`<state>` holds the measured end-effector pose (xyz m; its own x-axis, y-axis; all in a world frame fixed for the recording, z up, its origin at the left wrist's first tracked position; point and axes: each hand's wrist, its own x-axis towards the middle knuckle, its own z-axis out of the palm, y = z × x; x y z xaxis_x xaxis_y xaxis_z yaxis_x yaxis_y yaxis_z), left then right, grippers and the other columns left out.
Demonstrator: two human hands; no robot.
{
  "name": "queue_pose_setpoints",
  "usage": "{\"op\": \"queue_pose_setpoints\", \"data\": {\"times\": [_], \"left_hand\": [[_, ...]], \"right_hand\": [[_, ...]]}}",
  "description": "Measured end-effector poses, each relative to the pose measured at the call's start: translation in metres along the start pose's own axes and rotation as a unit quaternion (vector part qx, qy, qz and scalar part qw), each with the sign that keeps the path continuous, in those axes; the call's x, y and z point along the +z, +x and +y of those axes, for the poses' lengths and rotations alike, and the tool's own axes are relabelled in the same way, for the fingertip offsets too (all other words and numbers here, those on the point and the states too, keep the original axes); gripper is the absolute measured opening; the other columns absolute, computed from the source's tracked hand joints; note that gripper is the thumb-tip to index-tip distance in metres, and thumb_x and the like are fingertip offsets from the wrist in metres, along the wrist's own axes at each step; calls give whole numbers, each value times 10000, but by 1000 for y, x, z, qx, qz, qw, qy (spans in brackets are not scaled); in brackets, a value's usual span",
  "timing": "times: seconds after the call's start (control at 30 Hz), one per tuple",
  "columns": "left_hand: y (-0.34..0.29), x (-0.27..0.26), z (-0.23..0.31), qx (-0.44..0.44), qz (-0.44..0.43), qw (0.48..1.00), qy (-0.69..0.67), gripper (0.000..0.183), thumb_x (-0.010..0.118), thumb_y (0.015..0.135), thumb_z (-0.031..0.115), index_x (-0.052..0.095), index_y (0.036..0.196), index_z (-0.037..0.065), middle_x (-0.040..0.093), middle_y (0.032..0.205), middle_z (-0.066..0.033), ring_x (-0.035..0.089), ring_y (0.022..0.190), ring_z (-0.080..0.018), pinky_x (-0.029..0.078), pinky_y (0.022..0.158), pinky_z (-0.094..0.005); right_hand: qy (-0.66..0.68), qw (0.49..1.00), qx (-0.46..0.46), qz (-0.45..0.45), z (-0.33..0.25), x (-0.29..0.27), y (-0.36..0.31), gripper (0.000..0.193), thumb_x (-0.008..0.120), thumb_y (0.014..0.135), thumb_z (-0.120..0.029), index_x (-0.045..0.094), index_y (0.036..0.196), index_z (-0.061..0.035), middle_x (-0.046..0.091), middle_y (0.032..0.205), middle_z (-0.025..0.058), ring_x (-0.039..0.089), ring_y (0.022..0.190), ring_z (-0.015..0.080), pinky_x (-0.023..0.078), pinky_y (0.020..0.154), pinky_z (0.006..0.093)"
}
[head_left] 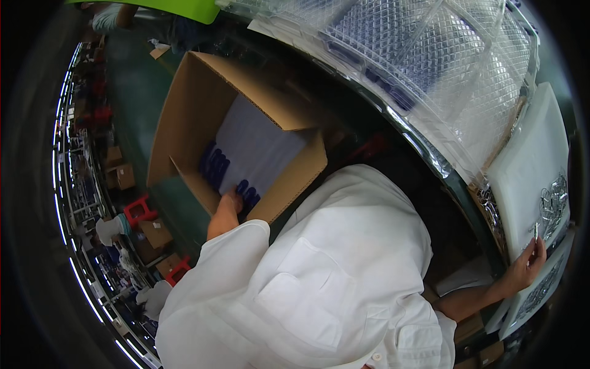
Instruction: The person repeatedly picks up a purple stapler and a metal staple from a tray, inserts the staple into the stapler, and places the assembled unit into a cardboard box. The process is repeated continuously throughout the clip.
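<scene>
My left hand (230, 202) reaches into an open cardboard box (169, 92) on my left. Its bent fingers close at the edge of a blue rounded piece (242, 186), partly hidden by the hand. Several similar blue pieces (215, 165) line the near side of the box, beside a pale, flat, whitish sheet (261, 138). Far to the right, my right hand (530, 261) pinches a small, slim metal piece (536, 230) between thumb and fingers. It is just above a white plastic tray (531, 141) holding a heap of small shiny metal parts (553, 200).
Clear textured plastic trays (485, 80) with blue parts visible through them cover the metal-edged table at upper right. Another white tray (544, 286) with metal parts lies below the first. A green bin (178, 7), red stools (140, 210) and other people are to the left.
</scene>
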<state>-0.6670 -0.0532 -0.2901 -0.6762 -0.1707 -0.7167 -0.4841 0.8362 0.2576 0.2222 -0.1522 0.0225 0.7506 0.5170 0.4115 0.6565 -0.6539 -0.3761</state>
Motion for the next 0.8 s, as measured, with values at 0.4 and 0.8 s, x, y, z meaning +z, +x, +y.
{"op": "queue_pose_setpoints", "data": {"times": [0.4,0.8], "left_hand": [[-194,-18,-11,219,-144,962,-77,489,669,970,476,601,1247,79,721,1056,-82,717,1046,-269,548,908,-472],[-572,57,-22,482,-620,611,98,566,383,1144,423,464,1492,-17,607,875,-86,572,624,-109,531,604,-282]], "right_hand": [[197,975,93,41,15,5,-3,202,699,1016,-46,749,1196,31,739,1200,113,674,1117,165,527,990,309],[591,803,-66,-42,-96,-27,-43,184,690,858,14,667,1038,46,703,945,171,633,939,251,517,887,384]]}}
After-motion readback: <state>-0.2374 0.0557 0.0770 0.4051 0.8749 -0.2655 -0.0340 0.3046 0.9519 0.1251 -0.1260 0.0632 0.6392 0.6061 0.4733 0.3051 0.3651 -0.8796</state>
